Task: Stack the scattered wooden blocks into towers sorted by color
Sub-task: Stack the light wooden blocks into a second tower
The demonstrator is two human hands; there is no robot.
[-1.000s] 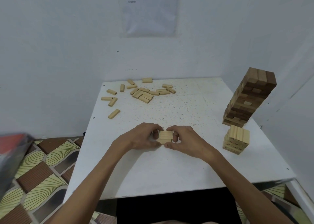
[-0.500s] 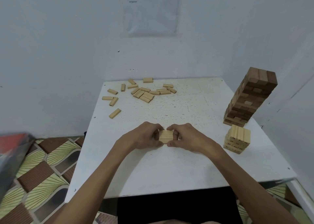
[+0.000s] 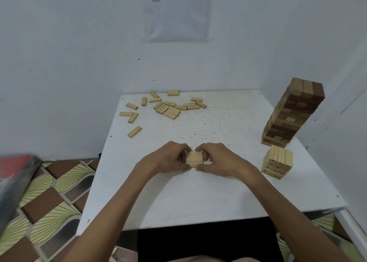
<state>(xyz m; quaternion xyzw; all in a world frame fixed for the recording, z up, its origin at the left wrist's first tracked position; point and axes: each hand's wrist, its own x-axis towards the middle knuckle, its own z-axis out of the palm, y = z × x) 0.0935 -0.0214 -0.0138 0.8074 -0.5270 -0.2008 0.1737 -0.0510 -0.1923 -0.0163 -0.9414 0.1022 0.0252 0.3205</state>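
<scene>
In the middle of the white table (image 3: 198, 192), my left hand (image 3: 168, 158) and my right hand (image 3: 220, 159) together pinch a small bundle of light wooden blocks (image 3: 194, 158) held side by side. Several more light blocks (image 3: 168, 108) lie scattered at the far left of the table. A short tower of light blocks (image 3: 277, 163) stands at the right. Behind it rises a tall, leaning tower of dark brown blocks (image 3: 292, 112), with a few lighter pieces in it.
White walls close in behind and to the right of the table, with a paper sheet (image 3: 175, 13) taped on the back wall. Patterned floor (image 3: 49, 198) shows on the left, and a blurred red and grey object (image 3: 14, 174) sits at the left edge.
Both hands with the bundle of light blocks have stayed almost in place, shifting only slightly on the table. Nothing else moved.
</scene>
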